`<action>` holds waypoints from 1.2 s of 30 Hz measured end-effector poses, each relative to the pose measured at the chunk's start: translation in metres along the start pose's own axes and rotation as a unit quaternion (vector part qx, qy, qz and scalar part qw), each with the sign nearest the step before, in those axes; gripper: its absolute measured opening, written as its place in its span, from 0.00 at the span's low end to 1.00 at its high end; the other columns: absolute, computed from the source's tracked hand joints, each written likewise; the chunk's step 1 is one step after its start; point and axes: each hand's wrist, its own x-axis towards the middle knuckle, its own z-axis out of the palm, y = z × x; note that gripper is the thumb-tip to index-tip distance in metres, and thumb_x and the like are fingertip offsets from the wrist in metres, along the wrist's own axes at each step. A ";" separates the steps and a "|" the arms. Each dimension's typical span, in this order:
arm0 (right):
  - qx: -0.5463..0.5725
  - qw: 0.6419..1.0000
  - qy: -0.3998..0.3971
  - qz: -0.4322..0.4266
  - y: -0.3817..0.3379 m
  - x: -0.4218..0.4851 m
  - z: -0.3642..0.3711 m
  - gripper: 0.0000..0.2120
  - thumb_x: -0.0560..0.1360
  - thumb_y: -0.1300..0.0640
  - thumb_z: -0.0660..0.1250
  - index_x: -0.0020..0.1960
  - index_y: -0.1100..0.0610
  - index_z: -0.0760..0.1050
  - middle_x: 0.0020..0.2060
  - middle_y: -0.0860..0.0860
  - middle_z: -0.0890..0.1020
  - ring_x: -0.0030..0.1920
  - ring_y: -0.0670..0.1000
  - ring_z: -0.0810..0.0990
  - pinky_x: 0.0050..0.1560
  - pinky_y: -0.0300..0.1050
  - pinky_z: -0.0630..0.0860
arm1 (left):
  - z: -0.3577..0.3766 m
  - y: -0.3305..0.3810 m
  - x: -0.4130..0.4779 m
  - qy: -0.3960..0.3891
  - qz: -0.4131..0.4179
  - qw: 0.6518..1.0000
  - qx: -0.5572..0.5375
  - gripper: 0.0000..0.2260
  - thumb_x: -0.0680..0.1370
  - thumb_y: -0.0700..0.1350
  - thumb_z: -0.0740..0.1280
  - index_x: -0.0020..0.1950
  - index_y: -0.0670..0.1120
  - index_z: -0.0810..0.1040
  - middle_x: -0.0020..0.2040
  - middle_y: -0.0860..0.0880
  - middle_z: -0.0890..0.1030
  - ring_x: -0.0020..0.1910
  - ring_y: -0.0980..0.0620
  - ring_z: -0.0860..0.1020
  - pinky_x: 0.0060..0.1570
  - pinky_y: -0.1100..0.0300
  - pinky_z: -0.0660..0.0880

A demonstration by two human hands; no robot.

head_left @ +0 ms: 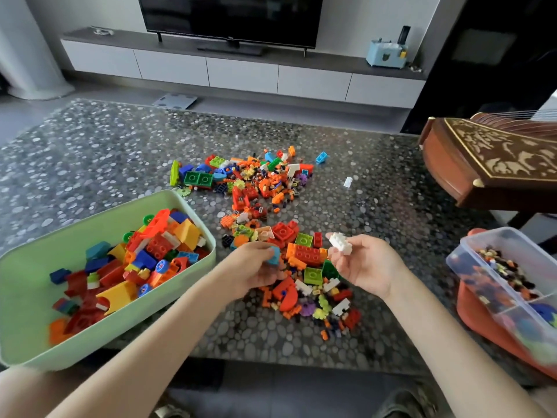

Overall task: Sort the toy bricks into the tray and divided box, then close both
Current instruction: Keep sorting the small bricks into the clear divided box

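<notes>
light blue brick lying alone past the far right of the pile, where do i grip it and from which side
Take the light blue brick across its two long side faces, coming straight down from above. It lies alone on the pebble-patterned table, clear of the brick pile, so fingers can drop on either side. It looks slightly tilted, so line the grip up with its slant.

The divided box (pixel 509 276) is cut off by the right edge, and its near compartments are blurred. The blue brick (pixel 275 255) is mostly hidden within the left hand (pixel 256 267). The green tray (pixel 193 206) is clipped at the left edge.
</notes>
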 end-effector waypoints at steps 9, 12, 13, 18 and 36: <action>-0.062 0.996 0.047 0.031 0.008 0.002 0.006 0.07 0.77 0.56 0.65 0.44 0.59 0.73 0.39 0.57 0.77 0.29 0.48 0.77 0.21 0.36 0.73 | 0.009 0.012 0.003 0.034 -0.029 0.996 -0.081 0.05 0.79 0.39 0.59 0.44 0.44 0.72 0.40 0.42 0.73 0.34 0.47 0.76 0.26 0.62 0.73; -0.390 0.910 0.085 -0.114 0.019 -0.001 0.009 0.07 0.74 0.65 0.69 0.43 0.57 0.72 0.41 0.53 0.78 0.31 0.47 0.79 0.26 0.38 0.74 | 0.015 0.010 0.014 0.052 0.080 0.973 0.211 0.04 0.77 0.40 0.63 0.43 0.47 0.71 0.37 0.46 0.72 0.34 0.49 0.71 0.34 0.57 0.69; -0.452 0.877 0.074 -0.149 0.022 -0.004 0.010 0.08 0.75 0.67 0.67 0.48 0.56 0.73 0.44 0.53 0.77 0.31 0.47 0.79 0.26 0.38 0.74 | 0.017 0.009 0.017 0.053 0.121 0.934 0.331 0.02 0.77 0.41 0.64 0.46 0.47 0.72 0.38 0.47 0.74 0.34 0.49 0.71 0.34 0.56 0.68; -0.749 0.602 0.071 -0.266 0.023 -0.008 0.013 0.18 0.79 0.62 0.60 0.67 0.49 0.67 0.56 0.48 0.70 0.42 0.47 0.77 0.38 0.35 0.73 | 0.024 0.010 0.029 0.066 0.208 0.753 0.621 0.19 0.76 0.51 0.67 0.67 0.53 0.71 0.58 0.47 0.75 0.49 0.49 0.76 0.42 0.58 0.72; -0.701 0.651 0.143 -0.254 0.038 0.002 -0.010 0.17 0.74 0.49 0.69 0.59 0.57 0.79 0.56 0.48 0.80 0.57 0.46 0.77 0.51 0.36 0.71 | 0.043 0.032 0.055 0.060 0.156 0.822 0.545 0.20 0.73 0.57 0.69 0.60 0.48 0.78 0.55 0.51 0.79 0.51 0.49 0.79 0.43 0.58 0.74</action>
